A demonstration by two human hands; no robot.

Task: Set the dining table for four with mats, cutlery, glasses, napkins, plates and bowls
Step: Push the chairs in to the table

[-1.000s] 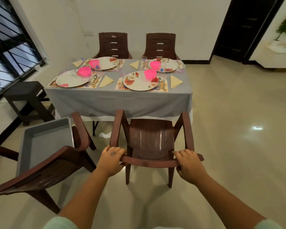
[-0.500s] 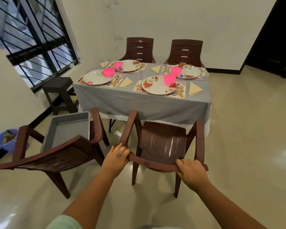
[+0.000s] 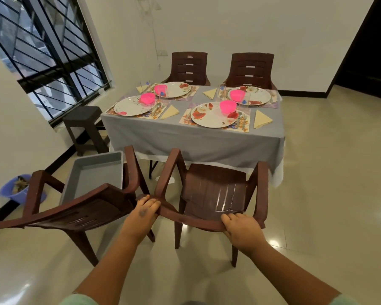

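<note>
Standing behind a brown chair [image 3: 213, 190] in the lower middle of the frame, we are facing the dining table [image 3: 194, 137], which is filling the centre under a grey cloth. Another brown chair [image 3: 79, 203] is sitting at lower left, tilted toward us and touching the first at the armrest, and it is carrying a grey tray [image 3: 92, 172] on its seat. Two more chairs [image 3: 189, 67] are standing at the far side of the table against the wall. A dark stool [image 3: 84, 126] is standing left of the table under the window, and a purple tub [image 3: 15, 188] is lying at the left edge on the floor.

On the table we are seeing four floral plates [image 3: 209, 116], each lying on a patterned mat [image 3: 244, 126], each with a pink bowl [image 3: 228, 106] resting on its rim area. Yellow folded napkins [image 3: 261, 119] are lying beside the mats, clear glasses [image 3: 222, 91] are standing near the plates, and cutlery [image 3: 241, 118] is lying on the mats just beside the near plates.

Our left hand [image 3: 144, 210] is gripping the top rail of the near chair's back at its left corner, fingers curled over it. Our right hand [image 3: 240, 225] is gripping the same rail toward its right end.
</note>
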